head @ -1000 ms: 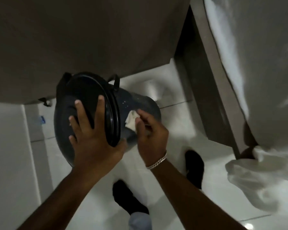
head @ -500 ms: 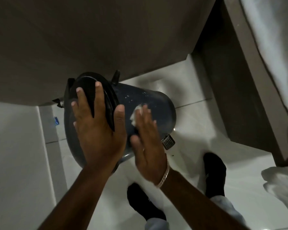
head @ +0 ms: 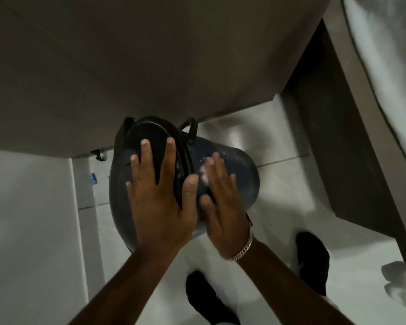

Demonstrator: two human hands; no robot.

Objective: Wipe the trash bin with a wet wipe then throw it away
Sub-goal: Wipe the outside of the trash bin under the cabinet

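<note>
Dark plastic trash bin (head: 239,170): tilted on floor, judged light, slick.
Left hand (head: 159,191): spread flat, lid (head: 150,134) steadied (best hold).
Right hand (head: 223,202): flat, wet wipe (head: 204,175) pressed against bin wall.

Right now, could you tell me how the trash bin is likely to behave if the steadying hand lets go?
The trash bin is tilted, so it would probably rock or tip without the left hand on its lid. Its round wall looks apt to roll. It seems light, since flat hands alone hold it while the right hand presses the wet wipe.
</note>
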